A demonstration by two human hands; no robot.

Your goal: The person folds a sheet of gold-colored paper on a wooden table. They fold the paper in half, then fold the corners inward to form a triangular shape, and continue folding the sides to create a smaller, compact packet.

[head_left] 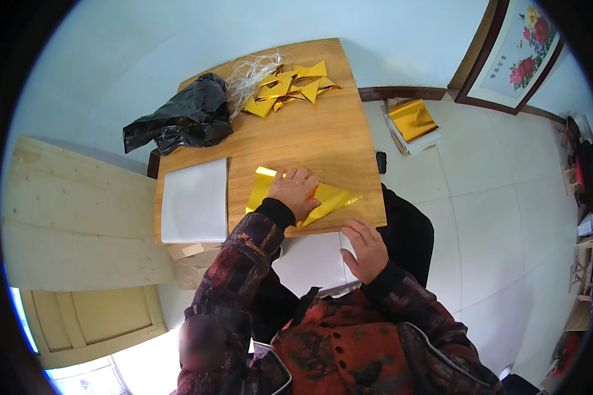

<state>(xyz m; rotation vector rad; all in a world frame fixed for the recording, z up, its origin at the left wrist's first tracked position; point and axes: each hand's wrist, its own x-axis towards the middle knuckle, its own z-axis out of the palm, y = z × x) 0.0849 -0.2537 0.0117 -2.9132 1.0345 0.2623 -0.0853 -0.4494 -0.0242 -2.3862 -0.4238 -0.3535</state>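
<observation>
Mid-frame, here's the left hand [293, 192] palm-down on a gold foil sheet [334, 199] near the desk [303, 141]'s lower edge, its grip flat, clamped on nothing. Just below and right, the right hand [369, 250] shows an empty grip, thumb apart from fingers. Broad, even pressure suits such slick foil, I'd judge; a hard fingertip could skid or crease it. And the textures: mirror-bright, sharp-cornered gold pieces [277, 87] top centre, wispy clear strands [247, 78] beside them, a crumpled black bag [197, 112] upper left.
</observation>
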